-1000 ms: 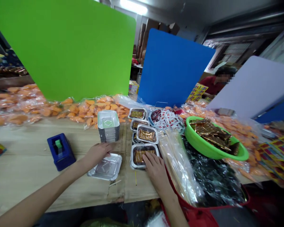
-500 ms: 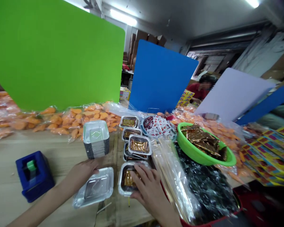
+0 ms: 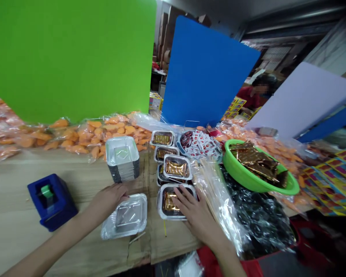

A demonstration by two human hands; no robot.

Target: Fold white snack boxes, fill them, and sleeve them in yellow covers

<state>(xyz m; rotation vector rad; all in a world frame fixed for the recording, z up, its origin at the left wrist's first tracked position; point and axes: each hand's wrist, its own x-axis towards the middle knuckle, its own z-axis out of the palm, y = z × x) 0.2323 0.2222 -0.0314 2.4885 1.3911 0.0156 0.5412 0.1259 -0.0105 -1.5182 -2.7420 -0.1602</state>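
Note:
My left hand [image 3: 113, 196] has its fingers bent at the upper left rim of an empty foil tray [image 3: 130, 215], which lies flat on the table. Over the right side of a second foil tray [image 3: 161, 215], my right hand [image 3: 193, 209] rests with fingers spread. A gold packet [image 3: 169, 201] sits in that tray, partly covered by the fingers. Just beyond it, several foil trays with similar packets [image 3: 176, 168] form an overlapping row. Behind my left hand stands a stack of empty foil trays [image 3: 122, 157].
A blue tape dispenser [image 3: 53, 202] stands at left. To the right are bagged wooden sticks [image 3: 216, 192], a green bowl [image 3: 233, 175] of brown-gold packets, and a basin of small sachets [image 3: 202, 144]. Bagged orange pieces [image 3: 72, 138] line the back before upright boards. A person in red [image 3: 250, 96] is beyond.
The view has tipped down, shifting things up in the picture. My right hand and its tray have moved away from me, closer to the tray row. My left hand stays at the empty tray.

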